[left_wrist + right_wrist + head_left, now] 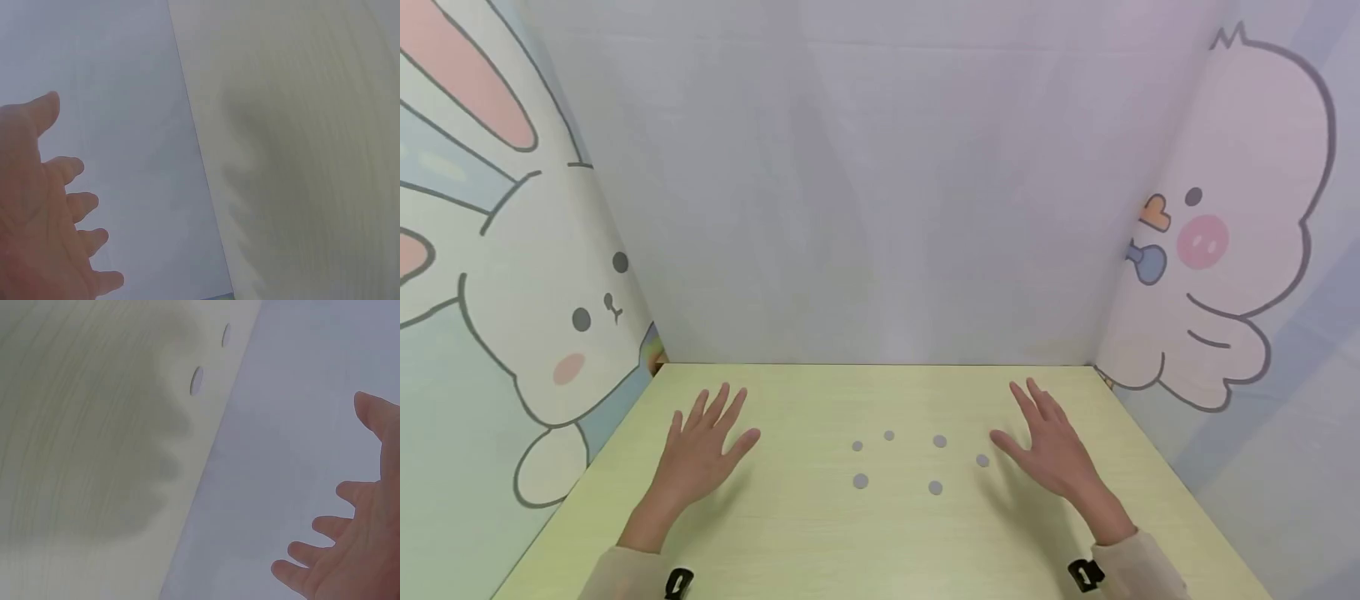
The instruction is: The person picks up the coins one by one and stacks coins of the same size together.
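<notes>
Several flat grey discs lie in a loose ring on the table, among them a larger one at the front left (861,481), one at the front right (936,488) and one at the far right (982,460). My left hand (698,454) hovers over the table to the left of the discs, fingers spread and holding nothing. On the other side my right hand (1051,446) is held above the table, fingers straight, its thumb nearest the rightmost disc. Two discs also show in the right wrist view, the nearer one (197,381) beside the hand's shadow.
The pale wood-grain table (820,550) ends at a plain light curtain (880,200) behind. Side curtains carry a printed rabbit (542,333) on the left and a printed chick (1247,167) on the right. Black clips sit at both sleeve cuffs (1131,562).
</notes>
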{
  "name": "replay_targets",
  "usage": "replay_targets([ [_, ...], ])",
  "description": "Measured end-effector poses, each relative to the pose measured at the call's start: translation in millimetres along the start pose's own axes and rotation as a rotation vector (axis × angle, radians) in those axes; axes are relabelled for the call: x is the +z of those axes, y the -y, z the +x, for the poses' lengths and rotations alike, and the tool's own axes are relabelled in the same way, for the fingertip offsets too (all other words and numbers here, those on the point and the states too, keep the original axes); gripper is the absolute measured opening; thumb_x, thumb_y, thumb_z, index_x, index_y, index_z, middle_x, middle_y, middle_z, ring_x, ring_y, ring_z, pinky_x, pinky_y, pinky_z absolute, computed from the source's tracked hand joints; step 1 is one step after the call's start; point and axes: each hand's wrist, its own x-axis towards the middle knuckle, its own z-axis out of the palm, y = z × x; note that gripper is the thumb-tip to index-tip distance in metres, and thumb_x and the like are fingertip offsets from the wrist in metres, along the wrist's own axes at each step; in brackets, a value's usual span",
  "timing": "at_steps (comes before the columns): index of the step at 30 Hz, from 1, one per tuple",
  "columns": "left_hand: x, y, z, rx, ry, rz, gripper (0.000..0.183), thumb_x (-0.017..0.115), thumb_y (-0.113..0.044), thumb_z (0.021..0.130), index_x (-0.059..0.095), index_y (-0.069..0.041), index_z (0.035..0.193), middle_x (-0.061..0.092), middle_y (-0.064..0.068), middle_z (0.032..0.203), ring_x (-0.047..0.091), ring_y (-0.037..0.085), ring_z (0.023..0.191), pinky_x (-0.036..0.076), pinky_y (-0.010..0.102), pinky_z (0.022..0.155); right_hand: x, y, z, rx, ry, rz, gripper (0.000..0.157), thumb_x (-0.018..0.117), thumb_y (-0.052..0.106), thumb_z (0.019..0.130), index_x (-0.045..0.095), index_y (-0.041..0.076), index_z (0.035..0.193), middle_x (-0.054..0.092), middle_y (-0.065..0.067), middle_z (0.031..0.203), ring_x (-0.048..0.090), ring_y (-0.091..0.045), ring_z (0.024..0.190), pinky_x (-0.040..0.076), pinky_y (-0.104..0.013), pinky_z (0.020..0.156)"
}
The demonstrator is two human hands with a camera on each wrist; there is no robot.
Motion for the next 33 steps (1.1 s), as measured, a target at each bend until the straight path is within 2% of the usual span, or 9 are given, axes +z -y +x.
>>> replay_targets([
  [8,2.9,-3.0,1.2,0.005,-0.01,-0.055,0.076,0.053,-0.056,0.108,0.032,-0.013,0.168,0.027,0.024,0.172,0.021,0.051,0.157,0.013,0.079,0.117,10.4,14.7,5.2,-0.025,-0.005,0.069,0.086,0.067,0.056,0.101,0.031,0.015,0.168,0.024,-0.021,0.173,0.028,-0.051,0.153,0.047,-0.074,0.096],
  [12,4.2,-7.8,1.3,0.012,-0.004,-0.113,0.075,0.053,-0.054,0.108,0.032,-0.013,0.168,0.026,0.023,0.172,0.024,0.051,0.156,0.02,0.079,0.115,17.1,20.7,6.5,-0.044,-0.015,0.104,0.082,0.068,0.053,0.101,0.036,0.015,0.166,0.03,-0.02,0.171,0.033,-0.05,0.151,0.048,-0.072,0.097],
  [17,9.2,-14.3,2.1,0.017,0.019,-0.191,0.075,0.053,-0.055,0.109,0.032,-0.015,0.168,0.026,0.018,0.174,0.028,0.05,0.155,0.032,0.081,0.107,24.8,26.6,6.0,-0.071,-0.019,0.162,0.078,0.071,0.048,0.1,0.042,0.013,0.163,0.037,-0.02,0.167,0.039,-0.05,0.148,0.046,-0.071,0.102],
  [21,13.9,-18.1,2.6,0.007,0.038,-0.218,0.073,0.052,-0.056,0.109,0.033,-0.017,0.168,0.027,0.016,0.174,0.029,0.049,0.154,0.036,0.082,0.102,29.8,31.9,6.9,-0.091,-0.004,0.19,0.076,0.072,0.047,0.1,0.044,0.012,0.161,0.04,-0.02,0.164,0.043,-0.049,0.146,0.045,-0.07,0.105],
  [27,20.3,-24.5,5.4,0.033,0.043,-0.276,0.07,0.054,-0.054,0.108,0.038,-0.018,0.166,0.034,0.015,0.171,0.034,0.049,0.152,0.034,0.08,0.106,36.4,38.8,10.3,-0.117,-0.002,0.219,0.073,0.075,0.046,0.099,0.048,0.013,0.159,0.045,-0.017,0.16,0.048,-0.046,0.143,0.047,-0.067,0.105],
  [33,25.9,-32.4,6.5,0.059,0.056,-0.329,0.064,0.059,-0.052,0.107,0.048,-0.017,0.16,0.046,0.014,0.164,0.041,0.048,0.149,0.034,0.075,0.111,44.0,44.2,11.2,-0.134,0.041,0.232,0.072,0.076,0.046,0.098,0.051,0.014,0.157,0.048,-0.013,0.158,0.052,-0.04,0.141,0.049,-0.061,0.105],
])
